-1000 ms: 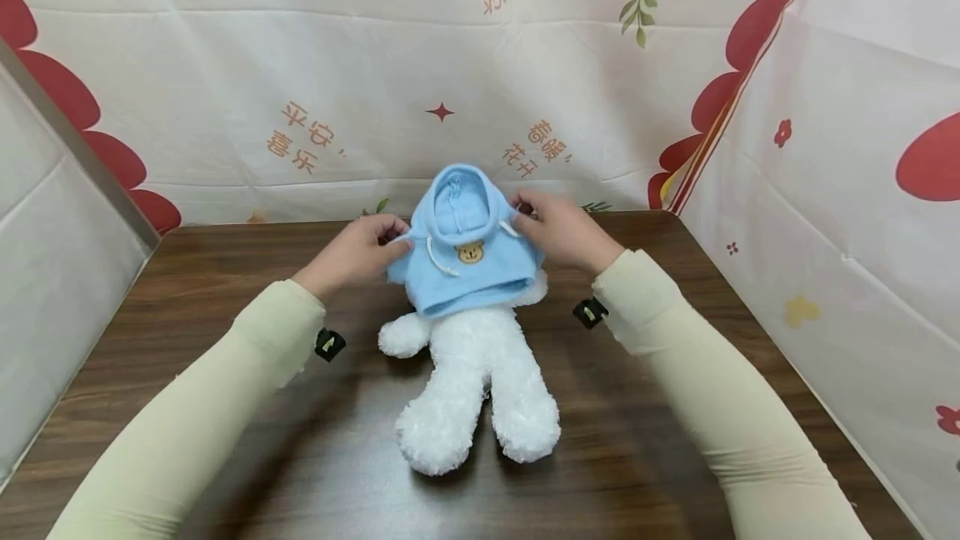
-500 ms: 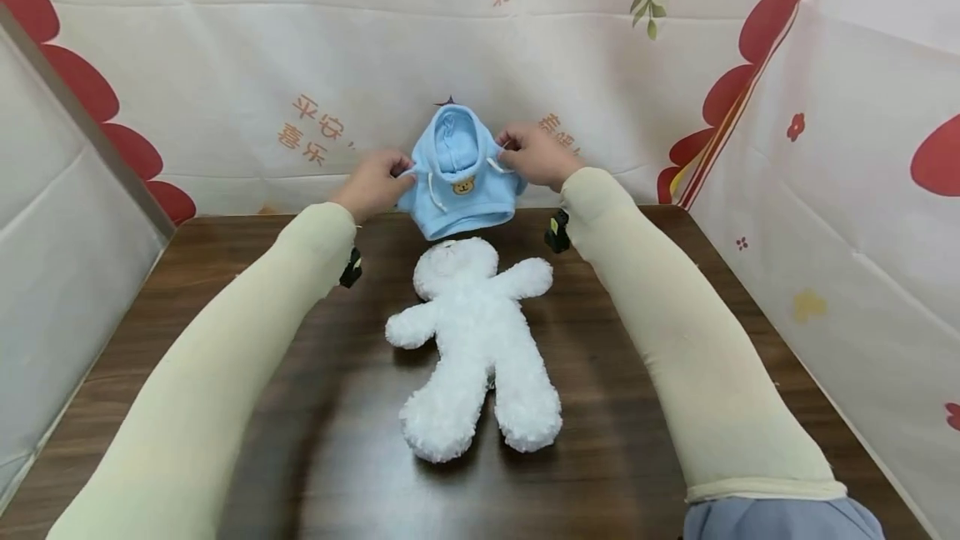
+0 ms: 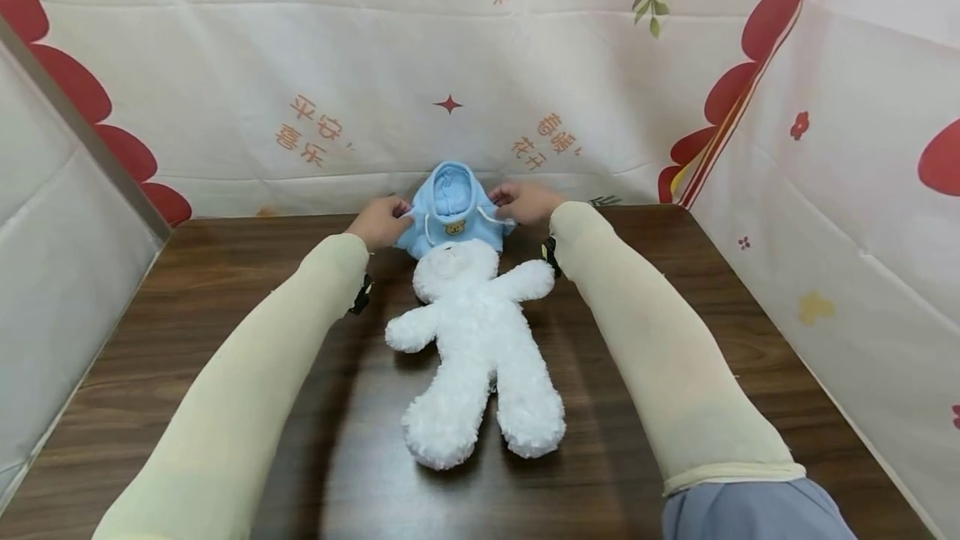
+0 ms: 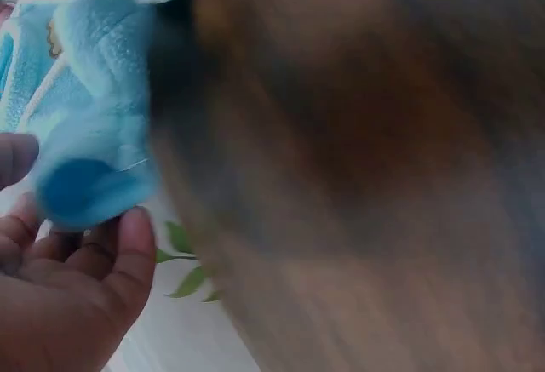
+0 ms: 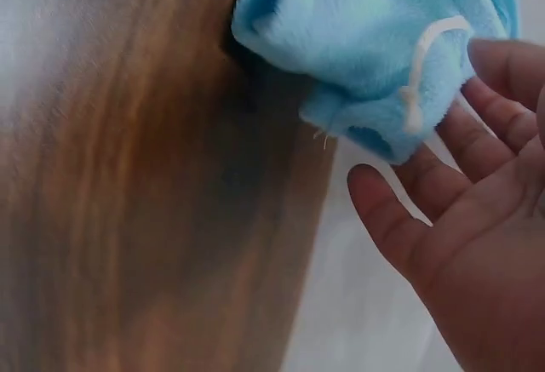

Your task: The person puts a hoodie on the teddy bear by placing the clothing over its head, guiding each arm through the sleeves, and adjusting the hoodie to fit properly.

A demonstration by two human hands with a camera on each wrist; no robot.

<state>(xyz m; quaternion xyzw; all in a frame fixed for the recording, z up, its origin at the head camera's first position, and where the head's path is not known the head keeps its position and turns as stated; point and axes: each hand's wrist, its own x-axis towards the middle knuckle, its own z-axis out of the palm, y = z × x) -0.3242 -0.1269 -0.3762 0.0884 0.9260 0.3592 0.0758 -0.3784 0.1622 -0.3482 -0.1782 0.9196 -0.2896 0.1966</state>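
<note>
A small light-blue hoodie (image 3: 486,233) with a bear patch and white cords sits at the table's back edge, hood upward, its hem behind the doll's head. My left hand (image 3: 381,223) is at its left sleeve; in the left wrist view the fingers (image 4: 134,248) lie under the sleeve cuff (image 4: 128,189), thumb apart. At the other sleeve is my right hand (image 3: 528,202), which in the right wrist view has its fingers (image 5: 443,186) loosely spread against the cloth (image 5: 358,40). The white plush doll (image 3: 476,332) lies flat, legs toward me, touched by neither hand.
The dark wooden table (image 3: 247,315) runs back to a printed white cloth backdrop (image 3: 375,65). Cloth panels stand on the left (image 3: 45,273) and right (image 3: 862,190) sides. A small black device (image 3: 362,296) is strapped at each wrist.
The hoodie rose off the doll and moved back, uncovering its head and arms, then came down behind the head. Both hands moved with it, and their fingers have loosened.
</note>
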